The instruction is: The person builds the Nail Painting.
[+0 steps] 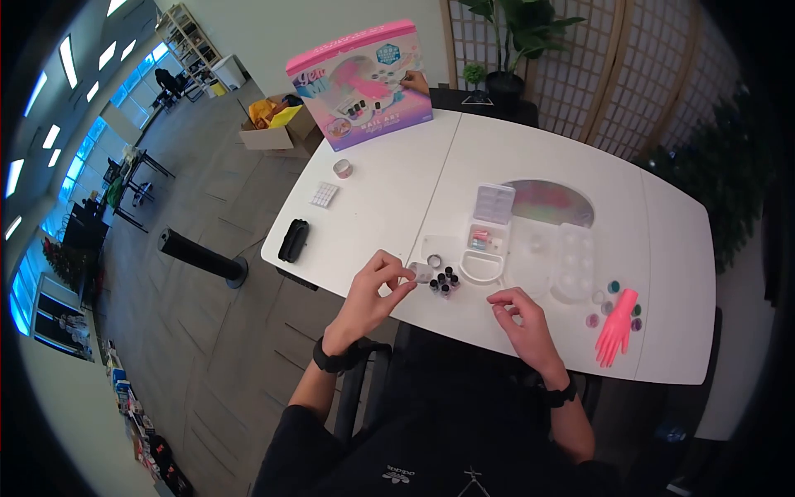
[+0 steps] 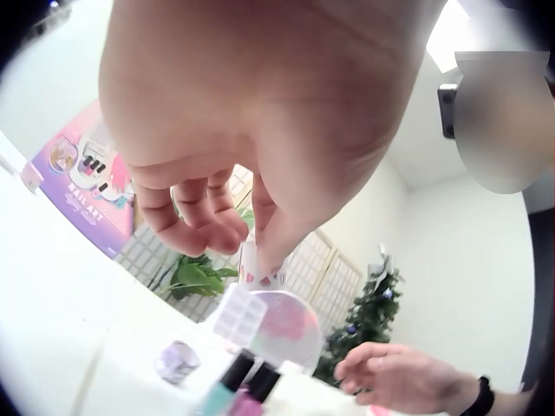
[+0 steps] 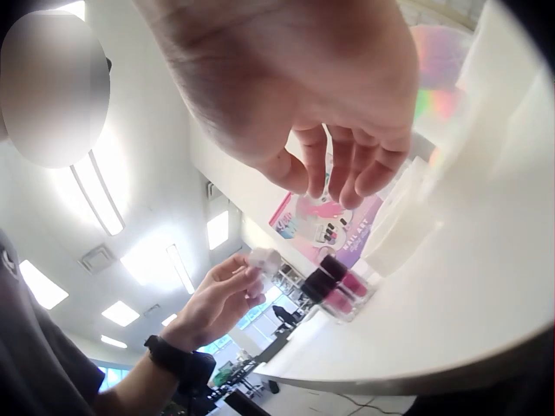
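Note:
My left hand [image 1: 371, 296] pinches a small whitish piece with reddish prints [image 2: 260, 267] between thumb and fingers, above the table's near edge. Right beside it, several small black-capped polish bottles [image 1: 445, 286] stand in a cluster. A small patterned roll [image 2: 177, 362] lies on the table just behind them. My right hand [image 1: 527, 330] hovers over the near edge, its fingers loosely bent and holding nothing. Beyond that hand lies an open white case [image 1: 482, 267] with small pink and blue items in a compartment.
A pink model hand [image 1: 615, 331] lies at the right among several small coloured pots. Clear trays [image 1: 573, 261] and an iridescent plate [image 1: 551, 201] are mid-table. At the left are a black case [image 1: 294, 240], a white gem sheet [image 1: 325, 195], a jar [image 1: 343, 169] and a large nail art box [image 1: 364, 87].

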